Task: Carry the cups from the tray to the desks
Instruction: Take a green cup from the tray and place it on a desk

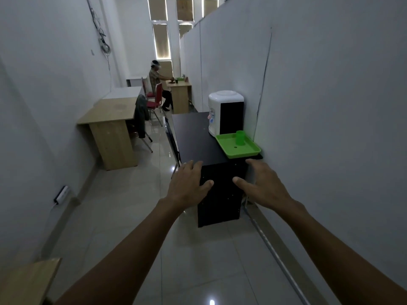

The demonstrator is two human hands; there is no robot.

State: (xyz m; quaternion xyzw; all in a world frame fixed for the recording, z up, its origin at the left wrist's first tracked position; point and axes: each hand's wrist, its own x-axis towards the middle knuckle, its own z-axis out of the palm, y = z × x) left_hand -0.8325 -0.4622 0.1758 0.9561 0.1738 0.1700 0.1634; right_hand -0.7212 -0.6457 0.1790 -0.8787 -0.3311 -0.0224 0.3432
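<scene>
The corridor is dim and greyish, lit mostly by the bright windows (pixel 161 38) at the far end. The glossy floor tiles (pixel 211 302) carry small glare spots. Wide-angle distortion bends the walls (pixel 330 95) at the edges, and the distant seated person (pixel 157 84) looks soft, perhaps slightly blurred

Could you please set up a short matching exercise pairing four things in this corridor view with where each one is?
Things:
1. green cup
2. green tray
3. water dispenser
4. jacket

Places:
A. draped over a chair by the near wooden desk
B. at the near right corner of the black cabinet
C. upright on the tray
D. on the cabinet behind the tray, against the wall

Pairs: 1-C, 2-B, 3-D, 4-A
</scene>
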